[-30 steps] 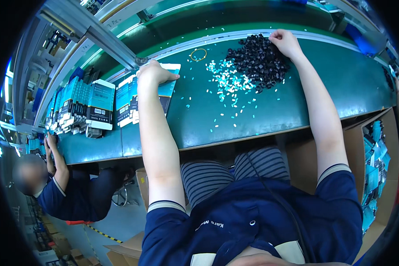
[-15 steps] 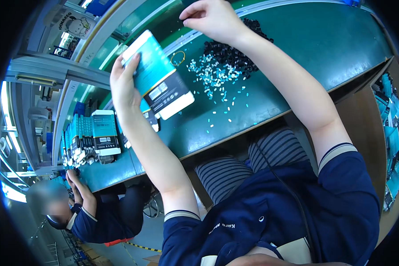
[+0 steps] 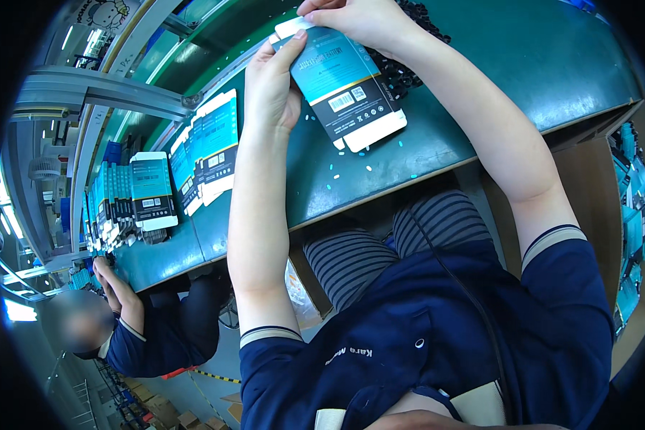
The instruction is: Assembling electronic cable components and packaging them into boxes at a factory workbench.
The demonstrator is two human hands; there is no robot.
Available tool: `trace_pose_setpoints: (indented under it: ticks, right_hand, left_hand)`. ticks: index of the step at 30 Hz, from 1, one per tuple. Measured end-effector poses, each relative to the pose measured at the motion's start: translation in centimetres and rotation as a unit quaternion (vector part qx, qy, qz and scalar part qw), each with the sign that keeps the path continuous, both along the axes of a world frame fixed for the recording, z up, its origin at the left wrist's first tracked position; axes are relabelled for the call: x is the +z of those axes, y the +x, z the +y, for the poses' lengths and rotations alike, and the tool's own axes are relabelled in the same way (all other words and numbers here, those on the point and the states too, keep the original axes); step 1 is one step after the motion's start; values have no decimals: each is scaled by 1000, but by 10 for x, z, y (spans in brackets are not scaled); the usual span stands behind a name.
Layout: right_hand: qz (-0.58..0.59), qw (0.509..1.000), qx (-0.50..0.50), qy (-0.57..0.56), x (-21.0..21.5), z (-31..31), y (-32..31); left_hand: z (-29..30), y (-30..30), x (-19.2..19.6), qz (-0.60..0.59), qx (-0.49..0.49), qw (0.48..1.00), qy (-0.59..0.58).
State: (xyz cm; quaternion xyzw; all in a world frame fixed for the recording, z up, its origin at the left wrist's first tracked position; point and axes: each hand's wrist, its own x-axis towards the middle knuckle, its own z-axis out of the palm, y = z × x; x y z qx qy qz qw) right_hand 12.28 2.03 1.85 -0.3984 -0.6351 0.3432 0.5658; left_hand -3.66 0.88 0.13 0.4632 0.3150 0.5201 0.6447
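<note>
My left hand (image 3: 271, 86) grips a flat teal and black carton (image 3: 333, 72) by its upper left edge, thumb on the printed face. White flaps stick out at both ends of the carton, which tilts over the table. At its top flap is my right hand (image 3: 369, 23), with the fingers drawn together in a pinch. Whatever those fingertips hold, if anything, is too small or hidden to make out. Behind the carton lies a heap of small black pieces (image 3: 408, 79), partly covered. A few small white and teal pieces (image 3: 369, 168) lie scattered below it.
Overlapping flat cartons (image 3: 218, 140) lie on the green table (image 3: 523, 79) left of my forearm. Further left stands a row of similar cartons (image 3: 115, 193). A co-worker (image 3: 161, 333) sits at the far left. A cardboard box (image 3: 588, 186) with teal packages stands right.
The carton has moved right and up in my left hand, now covering most of the small pieces. My right hand has come to its top flap. The whole view has shifted slightly.
</note>
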Motion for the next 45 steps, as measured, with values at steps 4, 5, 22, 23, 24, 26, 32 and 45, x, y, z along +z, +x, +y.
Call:
trace_pose_setpoints:
  ticks: [4, 5, 22, 23, 24, 26, 32, 45]
  right_hand:
    - [-23, 1000, -7, 13, 2, -2, 2]
    - [-25, 1000, -5, 19, 1, 0, 2]
    - [-54, 970, -89, 218, 4, -13, -13]
    - [-50, 972, -86, 212, 5, -14, -13]
    - [-46, 974, -84, 206, 6, -15, -13]
    - [-38, 977, -77, 195, 6, -15, -13]
    - [-51, 975, -90, 198, 8, -22, -18]
    - [1, 998, 25, 55, 13, -5, -1]
  left_hand:
    - [-5, 3, -1, -7, 12, 1000, 14]
    - [-5, 4, -1, -17, 12, 1000, 19]
    - [-13, 12, 7, -30, 35, 995, 92]
    - [-13, 11, 7, -30, 37, 995, 92]
    - [-13, 11, 7, -28, 37, 995, 93]
    - [-13, 10, 7, -26, 37, 995, 94]
    - [-12, 8, 5, -16, 43, 993, 104]
    - [-11, 9, 11, -6, -2, 991, 131]
